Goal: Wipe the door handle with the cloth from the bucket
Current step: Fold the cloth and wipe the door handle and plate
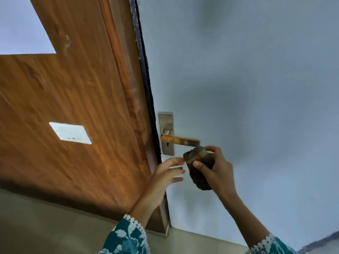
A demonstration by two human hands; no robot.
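The door handle (180, 140) is a yellow-orange lever on a silver backplate (166, 123), fixed to a pale blue door (247, 88). My right hand (217, 168) grips a dark brownish, bunched cloth (199, 162) just below the lever's free end; the cloth's top almost touches the lever. To the left of the cloth, my left hand (167, 173) is blurred, its fingers spread and reaching toward the cloth, holding nothing. No bucket is in view.
A brown wooden panel (73, 107) with a white switch plate (70, 132) lies to the left, edged by a dark frame strip (146, 79). Pale floor (45, 226) shows at the bottom. Both my sleeves are teal with a floral print.
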